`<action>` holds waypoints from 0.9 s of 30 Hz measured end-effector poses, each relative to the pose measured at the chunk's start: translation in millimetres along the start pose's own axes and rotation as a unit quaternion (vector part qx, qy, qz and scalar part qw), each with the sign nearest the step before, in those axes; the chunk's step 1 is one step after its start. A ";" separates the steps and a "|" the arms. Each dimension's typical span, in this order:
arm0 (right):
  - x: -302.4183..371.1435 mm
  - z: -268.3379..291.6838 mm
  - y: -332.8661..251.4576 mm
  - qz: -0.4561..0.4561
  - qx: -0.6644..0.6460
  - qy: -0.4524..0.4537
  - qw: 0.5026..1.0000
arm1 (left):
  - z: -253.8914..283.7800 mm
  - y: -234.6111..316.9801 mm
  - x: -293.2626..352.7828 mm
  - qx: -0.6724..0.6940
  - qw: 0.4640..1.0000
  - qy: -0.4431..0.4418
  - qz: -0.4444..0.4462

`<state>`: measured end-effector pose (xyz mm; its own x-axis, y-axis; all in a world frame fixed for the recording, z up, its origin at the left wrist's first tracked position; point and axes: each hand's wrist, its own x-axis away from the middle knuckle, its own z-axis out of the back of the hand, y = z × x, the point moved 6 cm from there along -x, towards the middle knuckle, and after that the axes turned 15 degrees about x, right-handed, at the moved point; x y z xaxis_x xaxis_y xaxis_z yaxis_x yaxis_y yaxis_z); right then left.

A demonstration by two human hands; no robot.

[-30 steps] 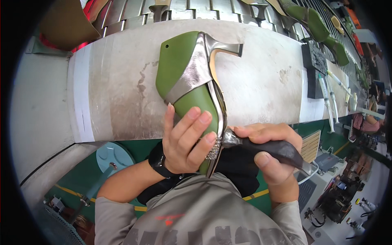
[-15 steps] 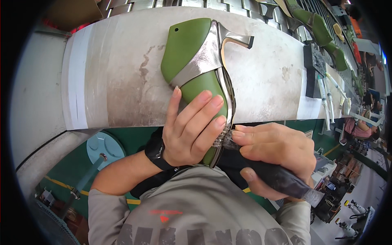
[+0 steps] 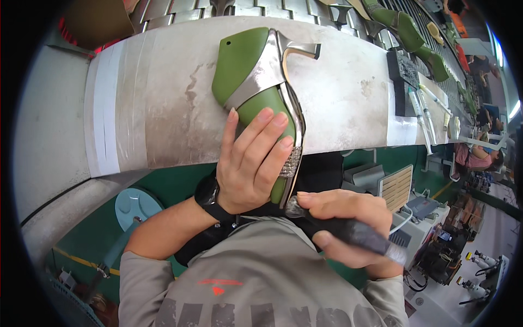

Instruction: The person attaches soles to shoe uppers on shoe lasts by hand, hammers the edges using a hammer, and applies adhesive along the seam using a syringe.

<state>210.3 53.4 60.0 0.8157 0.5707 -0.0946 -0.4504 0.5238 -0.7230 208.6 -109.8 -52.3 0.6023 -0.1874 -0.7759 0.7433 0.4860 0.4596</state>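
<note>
A silver high-heeled sandal [image 3: 264,68] on a green shoe last [image 3: 238,68] lies on its side on the pale worktop, heel at the far end, toe over the near edge towards my body. My left hand [image 3: 248,163] holds it, fingers spread over the last beside the sparkly toe band [image 3: 291,163]. My right hand [image 3: 351,215] is wrapped round a dark-handled tool [image 3: 362,237] with a rounded grey head. That head is at the sole edge near the toe; whether it touches I cannot tell. The tool's exact kind is unclear.
The worktop [image 3: 169,82] curves across the view. A black block [image 3: 403,68] and several syringes [image 3: 419,109] are at its right end. Beyond runs a metal slat conveyor [image 3: 261,10], with more green lasts [image 3: 408,32] at the far right. A blue round stool [image 3: 136,204] stands lower left.
My right hand and the tool have moved towards me and slightly left, from the sparkly band down to the toe end. My left hand keeps its hold on the sandal.
</note>
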 end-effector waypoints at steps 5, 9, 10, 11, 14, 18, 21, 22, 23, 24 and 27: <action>18.0 29.3 9.4 -0.063 -0.208 0.215 0.952 | -0.9 0.4 -0.5 0.000 1.000 -0.004 -0.007; -27.9 5.4 33.7 -0.111 -0.142 0.051 0.982 | 1.9 -2.5 -2.3 0.018 0.998 0.054 0.035; -28.5 4.2 39.8 -0.113 -0.142 0.054 0.982 | 1.8 -5.3 -1.9 0.020 0.998 0.052 0.033; -26.3 4.7 47.6 -0.145 -0.216 0.071 0.963 | -0.6 -4.0 0.0 0.002 1.000 0.017 0.017; -27.0 -1.0 80.4 -0.222 -0.319 0.111 0.915 | -1.3 -0.6 3.8 -0.004 0.999 -0.040 0.010; -48.5 -13.0 115.0 -0.291 -0.415 0.139 0.851 | -4.7 0.9 6.6 -0.007 0.999 -0.038 0.009; -68.1 -4.5 119.4 -0.233 -0.393 0.078 0.886 | -5.4 1.5 7.8 0.009 0.998 0.031 0.053; -74.4 0.4 121.0 -0.236 -0.393 0.075 0.886 | -6.4 1.1 8.3 0.010 0.998 0.032 0.057; -83.8 4.6 116.7 -0.221 -0.357 0.042 0.907 | -6.4 1.3 9.5 0.005 0.998 0.034 0.055; -91.7 9.2 109.7 -0.206 -0.317 0.010 0.926 | -6.7 2.3 9.2 0.003 0.998 0.038 0.052; -106.0 15.8 99.8 -0.233 -0.267 -0.029 0.934 | -2.1 0.8 9.9 0.001 0.999 0.007 0.040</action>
<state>73.2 55.2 8.7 0.8494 0.4011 0.3429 0.2082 0.3423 -0.9162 214.5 -109.5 -60.5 0.6558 -0.1371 -0.7424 0.6940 0.4966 0.5213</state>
